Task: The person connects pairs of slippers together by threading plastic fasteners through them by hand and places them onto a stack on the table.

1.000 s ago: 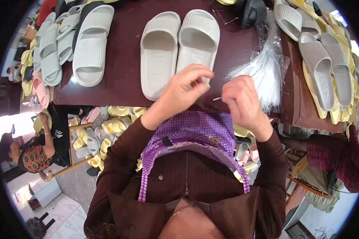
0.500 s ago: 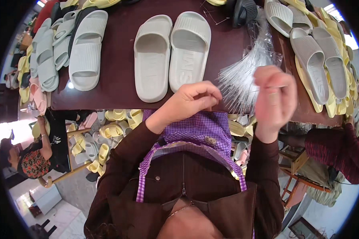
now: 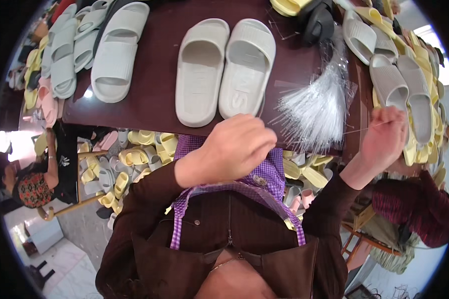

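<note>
A pair of pale grey slide sandals, the left slide and the right slide, lies side by side on the dark red table with toes toward me. Just below their toe ends, over the table's near edge, my left hand is closed, and its curled fingers hide whatever may be in them. Off to the right, my right hand pinches a thin clear plastic strand, which sticks out to the left of the fingers. Between my hands, a fanned bundle of clear plastic strands lies on the table.
Another grey slide lies at the table's left, beside stacked grey slides. Black slides sit behind the bundle. Grey and yellow slides pile up at right. Below the table are more slides. Other people sit at both sides.
My right hand has moved right, away from the bundle, with the thin strand. My left hand has shifted slightly down and turned its back up, fingers more curled.
</note>
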Action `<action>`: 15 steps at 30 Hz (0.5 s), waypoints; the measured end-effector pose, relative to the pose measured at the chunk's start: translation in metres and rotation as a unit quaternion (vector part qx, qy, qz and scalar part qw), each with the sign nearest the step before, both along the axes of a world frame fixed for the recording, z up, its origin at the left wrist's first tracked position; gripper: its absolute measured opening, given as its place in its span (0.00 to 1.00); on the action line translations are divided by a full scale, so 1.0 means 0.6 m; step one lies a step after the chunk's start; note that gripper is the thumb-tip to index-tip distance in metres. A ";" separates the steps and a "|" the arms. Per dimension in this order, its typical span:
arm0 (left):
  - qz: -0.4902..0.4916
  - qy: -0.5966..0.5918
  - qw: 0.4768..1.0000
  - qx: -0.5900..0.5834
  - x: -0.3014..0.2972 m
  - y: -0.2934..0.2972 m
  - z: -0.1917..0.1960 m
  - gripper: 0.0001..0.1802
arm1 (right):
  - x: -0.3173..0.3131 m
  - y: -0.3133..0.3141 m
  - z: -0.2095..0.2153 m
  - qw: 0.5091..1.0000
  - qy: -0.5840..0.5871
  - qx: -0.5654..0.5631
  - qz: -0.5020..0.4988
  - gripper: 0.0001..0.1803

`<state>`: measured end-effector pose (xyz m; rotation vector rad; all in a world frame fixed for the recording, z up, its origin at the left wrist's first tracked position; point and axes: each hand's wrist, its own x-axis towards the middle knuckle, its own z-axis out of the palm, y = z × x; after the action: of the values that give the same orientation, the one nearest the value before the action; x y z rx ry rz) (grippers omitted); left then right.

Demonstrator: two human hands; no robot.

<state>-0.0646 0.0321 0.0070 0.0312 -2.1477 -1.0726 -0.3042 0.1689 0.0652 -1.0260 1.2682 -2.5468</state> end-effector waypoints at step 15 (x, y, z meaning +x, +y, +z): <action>0.251 -0.075 0.946 -0.190 0.108 -0.040 -0.056 0.09 | 0.092 -0.223 -0.161 0.802 0.392 0.449 0.046 0.04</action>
<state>-0.0001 0.0083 -0.0267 0.4660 -2.2709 -0.3675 -0.2488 0.0354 -0.0316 -1.7848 2.1614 -1.0525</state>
